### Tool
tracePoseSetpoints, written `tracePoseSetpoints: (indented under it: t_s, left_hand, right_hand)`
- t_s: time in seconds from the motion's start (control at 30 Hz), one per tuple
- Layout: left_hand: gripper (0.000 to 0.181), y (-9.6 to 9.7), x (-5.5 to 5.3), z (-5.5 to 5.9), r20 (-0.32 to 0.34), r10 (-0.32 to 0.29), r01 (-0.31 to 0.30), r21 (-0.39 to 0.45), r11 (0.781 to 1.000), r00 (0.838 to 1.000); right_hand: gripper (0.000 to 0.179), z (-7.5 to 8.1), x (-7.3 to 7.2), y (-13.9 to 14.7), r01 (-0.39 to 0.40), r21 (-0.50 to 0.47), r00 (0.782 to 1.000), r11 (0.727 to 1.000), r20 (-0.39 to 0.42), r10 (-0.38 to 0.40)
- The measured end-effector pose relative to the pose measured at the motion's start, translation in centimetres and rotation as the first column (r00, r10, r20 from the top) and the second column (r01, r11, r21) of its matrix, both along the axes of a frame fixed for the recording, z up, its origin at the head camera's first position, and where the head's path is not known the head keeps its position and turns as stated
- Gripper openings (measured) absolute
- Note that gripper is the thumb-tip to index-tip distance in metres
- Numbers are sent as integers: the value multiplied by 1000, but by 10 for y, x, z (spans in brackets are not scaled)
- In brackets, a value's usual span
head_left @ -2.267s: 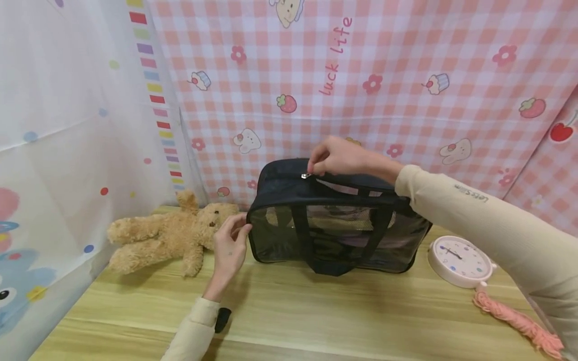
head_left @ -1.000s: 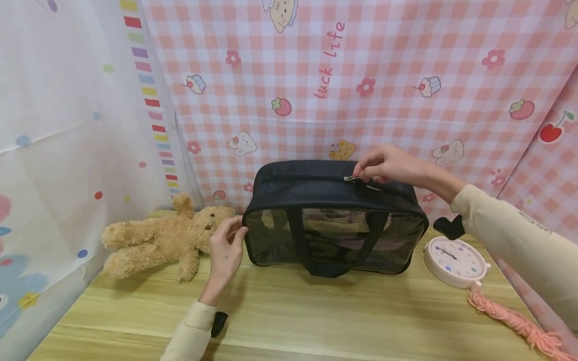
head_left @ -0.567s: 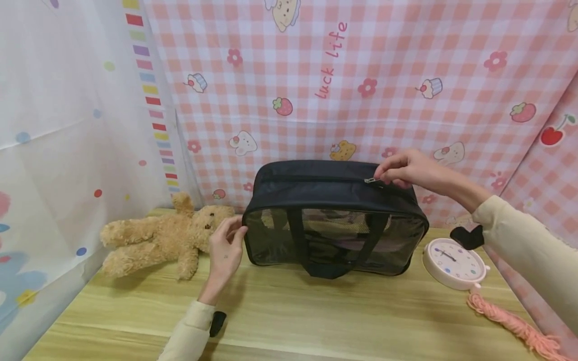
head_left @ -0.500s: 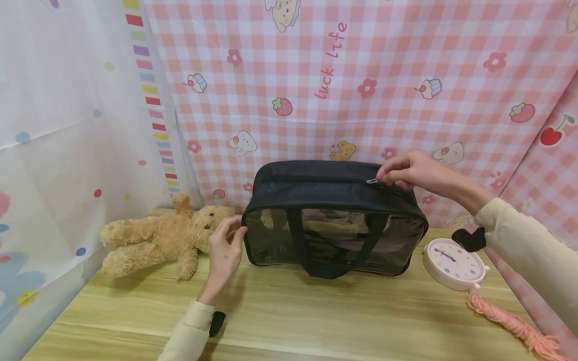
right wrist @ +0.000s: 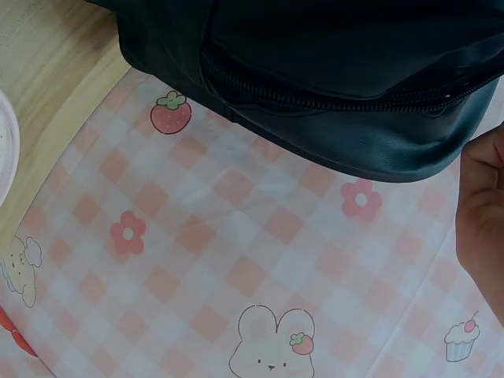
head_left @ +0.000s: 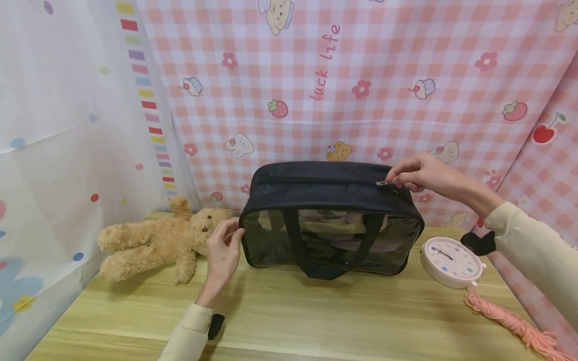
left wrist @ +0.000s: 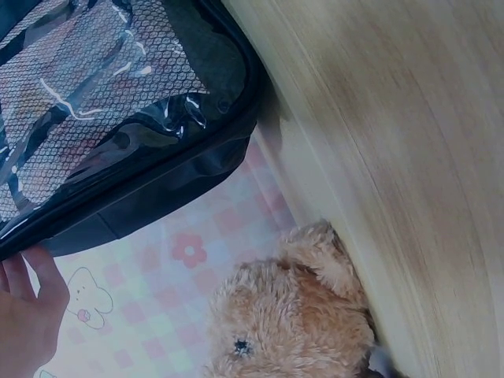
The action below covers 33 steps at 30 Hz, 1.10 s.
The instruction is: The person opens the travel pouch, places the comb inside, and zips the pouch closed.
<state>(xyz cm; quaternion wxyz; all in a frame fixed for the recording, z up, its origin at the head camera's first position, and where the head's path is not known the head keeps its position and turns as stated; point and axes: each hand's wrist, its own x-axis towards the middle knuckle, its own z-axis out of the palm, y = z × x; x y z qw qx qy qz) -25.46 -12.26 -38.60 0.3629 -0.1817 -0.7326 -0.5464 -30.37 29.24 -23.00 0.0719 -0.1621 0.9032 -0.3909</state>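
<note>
A black bag with see-through sides stands upright on the table, its handle hanging down in front. My right hand pinches the metal zipper pull near the right end of the bag's top. Left of the pull the zipper line runs closed; a short stretch to its right looks parted, as the teeth in the right wrist view also show. My left hand pinches the bag's left edge with thumb and fingers; in the left wrist view the fingers meet the black piping.
A tan teddy bear lies left of the bag, its head beside my left hand. To the right are a pink round clock and a pink yarn hank. A checked cloth hangs close behind the bag.
My right hand has drawn the zipper pull rightward from left of centre to near the right end, closing the gap behind it. My left hand stays at the bag's left edge.
</note>
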Motion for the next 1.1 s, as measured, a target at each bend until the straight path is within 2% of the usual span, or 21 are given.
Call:
tracePoseSetpoints:
  t_s: [0.2, 0.4, 0.63, 0.77, 0.87, 1.0, 1.1]
  left_hand:
    - [16, 1, 2, 2, -6, -1, 1, -4, 1000, 1000]
    - [15, 1, 0, 0, 7, 11, -11, -7, 1000, 1000]
    - [17, -7, -18, -22, -1, 2, -2, 10, 1000, 1000]
    - [16, -9, -21, -26, -3, -8, 8, 12, 1000, 1000]
    - [16, -10, -21, -27, 1, -8, 8, 8, 1000, 1000]
    - [16, -9, -19, -25, 10, 2, -2, 1, 1000, 1000]
    - [16, -6, -13, -16, 12, 11, -11, -3, 1000, 1000]
  right_hand:
    - [22, 0, 0, 1, 21, 7, 1000, 1000, 11, -21]
    - [25, 0, 2, 5, -8, -15, 1000, 1000, 14, 8]
    - [24, -2, 1, 8, -7, -33, 1000, 999, 20, 8]
    - [24, -2, -1, 10, -25, -29, 999, 999, 19, 26]
    - [25, -2, -1, 10, -43, -28, 999, 999, 17, 43]
    - [25, -1, 0, 10, -28, -31, 999, 999, 21, 29]
    - [25, -1, 1, 9, -25, -22, 1000, 999, 17, 25]
